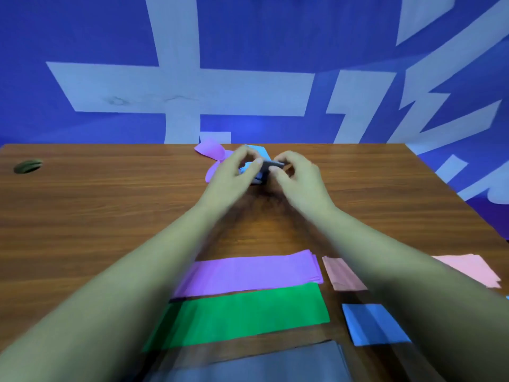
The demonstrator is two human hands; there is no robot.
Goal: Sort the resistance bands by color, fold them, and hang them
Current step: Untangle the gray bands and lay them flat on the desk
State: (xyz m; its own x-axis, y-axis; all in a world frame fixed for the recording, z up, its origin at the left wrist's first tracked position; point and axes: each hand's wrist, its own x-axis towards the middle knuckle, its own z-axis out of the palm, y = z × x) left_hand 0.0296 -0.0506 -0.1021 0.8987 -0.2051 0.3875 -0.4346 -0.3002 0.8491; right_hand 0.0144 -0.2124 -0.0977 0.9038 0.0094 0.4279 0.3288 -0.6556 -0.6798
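Bright, pretty even light with a strong blue-purple cast. Left hand (234, 172), right hand (296, 175) and the dark band (271, 164) they pinch are all smeared with motion blur. There's a soft shadow on the table (96, 216) right under them. Fisheye bends the wall (82, 37) and the table edges.

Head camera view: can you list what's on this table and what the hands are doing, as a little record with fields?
Surface: brown wooden table
Left hand: pinches dark grey resistance band
Right hand: pinches the same band
Far pile: crumpled purple band, light blue band
Flat, near: flat purple band, green band, grey band
Folded, right: pink band, second pink band, blue band
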